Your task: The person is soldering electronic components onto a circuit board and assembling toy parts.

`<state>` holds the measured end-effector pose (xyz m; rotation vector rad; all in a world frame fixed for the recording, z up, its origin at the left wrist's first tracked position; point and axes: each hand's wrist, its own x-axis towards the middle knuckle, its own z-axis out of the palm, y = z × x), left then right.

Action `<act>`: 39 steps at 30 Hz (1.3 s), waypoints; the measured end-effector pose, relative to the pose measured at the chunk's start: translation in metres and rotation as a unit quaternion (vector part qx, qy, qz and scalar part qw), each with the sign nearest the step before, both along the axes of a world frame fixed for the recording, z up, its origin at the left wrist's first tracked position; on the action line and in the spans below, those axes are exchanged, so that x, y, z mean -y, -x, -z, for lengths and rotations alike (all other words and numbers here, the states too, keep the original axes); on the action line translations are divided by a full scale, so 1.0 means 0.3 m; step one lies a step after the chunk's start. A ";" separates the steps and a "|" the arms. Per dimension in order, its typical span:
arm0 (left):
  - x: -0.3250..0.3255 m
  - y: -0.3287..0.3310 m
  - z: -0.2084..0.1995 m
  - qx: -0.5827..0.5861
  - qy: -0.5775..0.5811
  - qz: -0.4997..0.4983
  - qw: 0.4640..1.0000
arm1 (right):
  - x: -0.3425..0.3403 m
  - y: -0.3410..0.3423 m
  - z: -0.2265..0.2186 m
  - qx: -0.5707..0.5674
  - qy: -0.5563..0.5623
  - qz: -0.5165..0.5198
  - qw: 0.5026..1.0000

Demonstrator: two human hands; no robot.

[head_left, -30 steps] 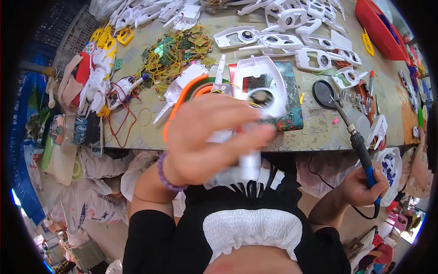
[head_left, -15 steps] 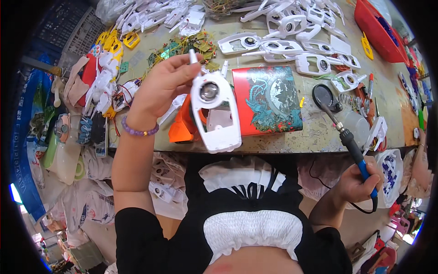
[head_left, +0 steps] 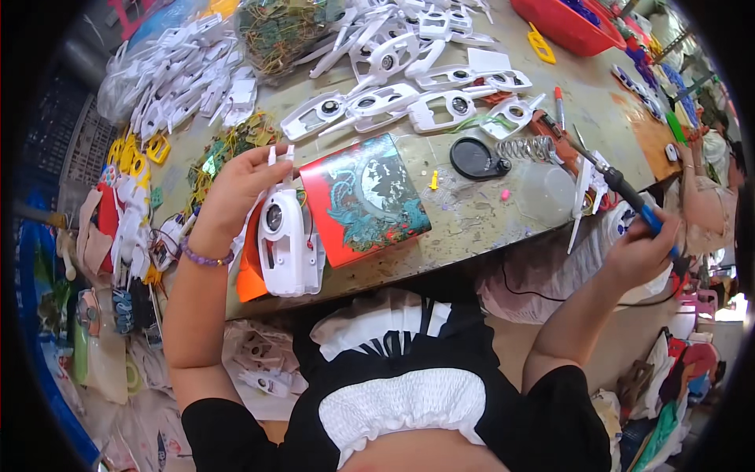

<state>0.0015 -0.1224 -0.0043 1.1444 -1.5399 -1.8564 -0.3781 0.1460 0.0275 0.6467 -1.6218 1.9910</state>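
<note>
Work looked part-way along in the head view, the only view there was. The left hand pinched a white shell by two prongs at its upper end, over the near edge of the table, between an orange holder and a red and green box. A round black part sat in the shell's face, so that piece seemed fitted; a red bit showed at its side, too small to read as a joined wire. Whether the shell's lower end touched the table could not be told.

The right hand was wrapped around the iron, its front end near the spring and well apart from the shell; no joint was being made at that moment.

Much appeared left. Other shells lay across the far side of the table, several with round parts in place but windows bare. Wired boards lay loose in a heap beyond the left hand, and more filled a clear bag, apparently none of these fitted.
</note>
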 end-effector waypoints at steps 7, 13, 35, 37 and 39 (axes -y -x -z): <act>-0.148 -0.020 -0.063 -0.008 0.078 -0.058 0.995 | 0.143 0.158 -0.029 0.110 -0.157 -0.183 0.964; -0.305 -0.119 -0.104 -0.076 0.154 -0.164 0.971 | 0.313 0.086 0.155 0.153 -0.254 -0.223 0.929; -0.958 -0.820 0.931 0.479 0.017 -0.464 0.745 | 0.071 -0.387 0.348 -0.014 -0.090 -0.465 0.881; -1.003 -0.791 1.006 0.476 0.062 -0.456 0.749 | 0.074 -0.411 0.369 -0.006 -0.103 -0.470 0.877; -1.027 -0.788 1.044 0.483 0.100 -0.442 0.749 | 0.075 -0.438 0.378 -0.003 -0.102 -0.515 0.851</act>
